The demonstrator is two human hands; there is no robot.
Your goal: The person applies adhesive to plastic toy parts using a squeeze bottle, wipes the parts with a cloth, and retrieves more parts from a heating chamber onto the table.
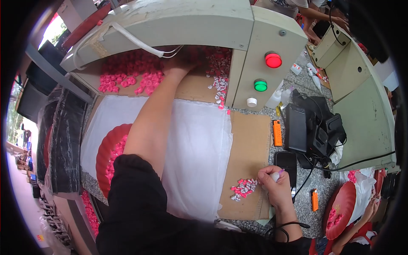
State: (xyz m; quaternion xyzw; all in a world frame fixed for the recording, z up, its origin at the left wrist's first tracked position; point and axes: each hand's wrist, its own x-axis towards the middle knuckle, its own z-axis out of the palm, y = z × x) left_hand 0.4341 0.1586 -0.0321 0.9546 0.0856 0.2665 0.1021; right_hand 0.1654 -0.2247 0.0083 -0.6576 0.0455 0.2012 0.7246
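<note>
My left hand reaches into the shaded opening of the grey metal housing; its fingers are lost in shadow among pink pieces. White-and-pink pieces lie to its right inside the opening. My right hand is closed around a small whitish bottle with a purple tip, above the right edge of the cardboard. Just left of that hand is a small pile of pink and white pieces. Under my left forearm, a red scalloped plate holds more pink pieces.
The housing carries a red button and a green button. Right of the cardboard are orange lighters, a black adapter, cables and a phone. Another person's hand is at lower right, near a second red plate.
</note>
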